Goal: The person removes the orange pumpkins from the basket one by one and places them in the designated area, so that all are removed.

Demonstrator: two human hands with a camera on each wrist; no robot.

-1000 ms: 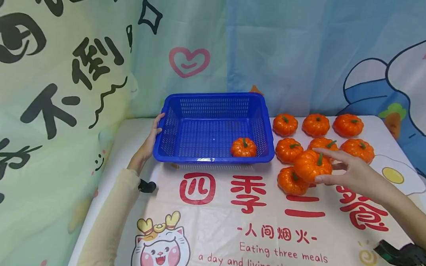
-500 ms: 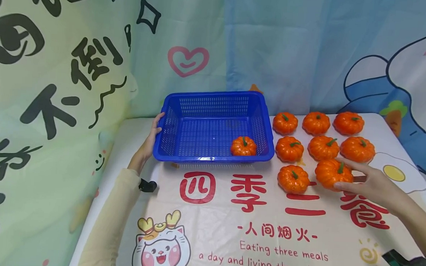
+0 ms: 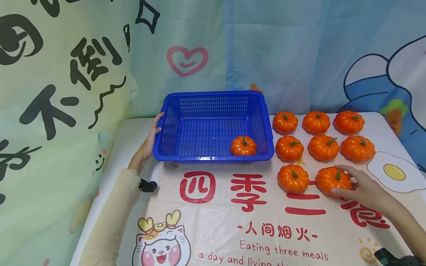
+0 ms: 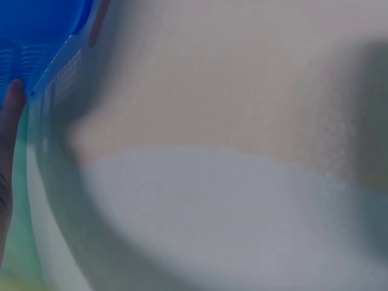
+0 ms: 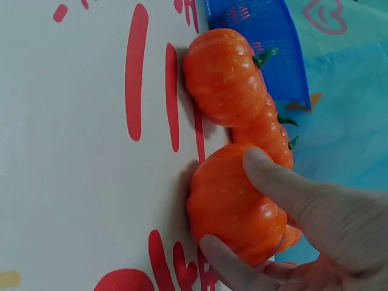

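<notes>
My right hand (image 3: pixel 342 180) grips an orange toy pumpkin (image 3: pixel 324 180) that sits on the printed tablecloth, right of another pumpkin (image 3: pixel 293 178). In the right wrist view my fingers (image 5: pixel 285 188) curl over the top of this pumpkin (image 5: pixel 221 209) and my thumb lies under its near side. The neighbouring pumpkin (image 5: pixel 224 76) lies just beyond it. My left hand (image 3: pixel 150 140) holds the left rim of a blue mesh basket (image 3: pixel 212 158), thumb on the edge. One pumpkin (image 3: pixel 243 146) lies in the basket's front right corner.
Several more pumpkins stand in rows right of the basket, the nearest (image 3: pixel 289 148) beside its right wall. Printed curtains hang behind the table. The left wrist view shows only a basket corner (image 4: pixel 36 36), a finger (image 4: pixel 9 121) and blurred cloth.
My right hand has carried the pumpkin right and down, from in the air near the front pumpkin to the cloth beside it. The left hand and basket have stayed put.
</notes>
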